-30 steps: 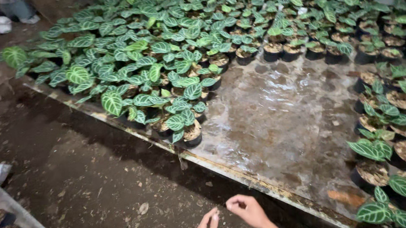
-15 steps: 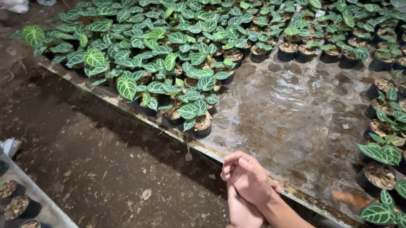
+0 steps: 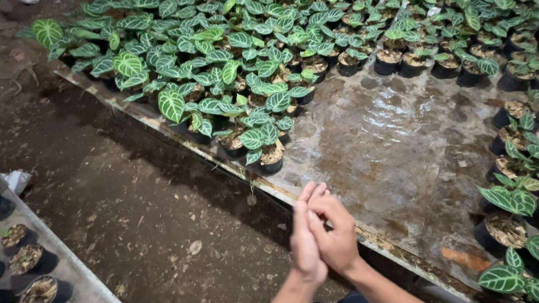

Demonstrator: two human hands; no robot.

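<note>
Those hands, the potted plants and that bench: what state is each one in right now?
Left hand: empty, palm pressed against the right hand.
Right hand: empty, closed over the left hand.
Potted plants: upright, leafy, packed together on the bench.
Bench: wet, bare in the middle.
Small pots at the left: soil-filled, mostly leafless.
Dirt floor: damp-looking, a few fallen leaves.
</note>
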